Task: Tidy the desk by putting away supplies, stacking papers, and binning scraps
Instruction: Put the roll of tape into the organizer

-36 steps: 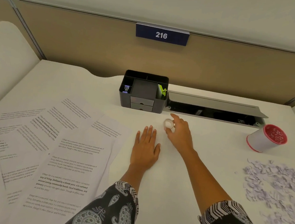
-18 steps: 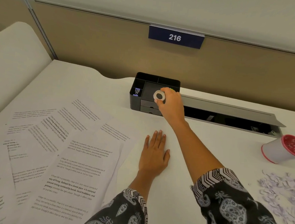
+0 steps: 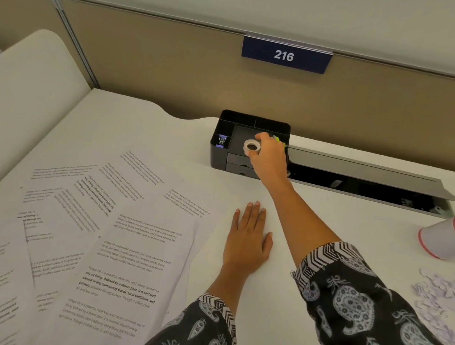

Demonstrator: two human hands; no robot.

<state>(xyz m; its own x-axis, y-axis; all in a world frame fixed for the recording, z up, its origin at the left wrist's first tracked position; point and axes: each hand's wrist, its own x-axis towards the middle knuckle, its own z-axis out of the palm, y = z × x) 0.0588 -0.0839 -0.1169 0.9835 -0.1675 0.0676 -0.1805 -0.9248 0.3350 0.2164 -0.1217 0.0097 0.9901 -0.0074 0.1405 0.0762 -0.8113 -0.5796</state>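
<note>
- While the left hand (image 3: 248, 239) lies flat on the desk (image 3: 366, 224), fingers straight, close together and holding nothing, the right hand (image 3: 269, 162) is stretched out over the organizer (image 3: 218, 156) at the back.
- Its curled fingertips pinch a tape roll (image 3: 252, 147) by the rim, with the roll's hole facing the camera.
- That roll is over the organizer's middle compartment — I cannot tell whether it touches the bottom.
- In the organizer's left slot stands a small purple item (image 3: 221, 141); a green item (image 3: 278, 138) shows just behind the right hand's knuckles.
- Papers (image 3: 122, 245) lie fanned and overlapping across the left of the desk, their nearest edge just beside the left hand.
- Scraps (image 3: 445, 298) are heaped at the right edge, well apart from both hands.
- A cup (image 3: 438, 240) with a red rim lies tipped on its side, between the scraps and the open cable tray (image 3: 370, 181).
- A sign (image 3: 284, 55) reading 216 hangs on the partition (image 3: 174, 73) above the organizer.
</note>
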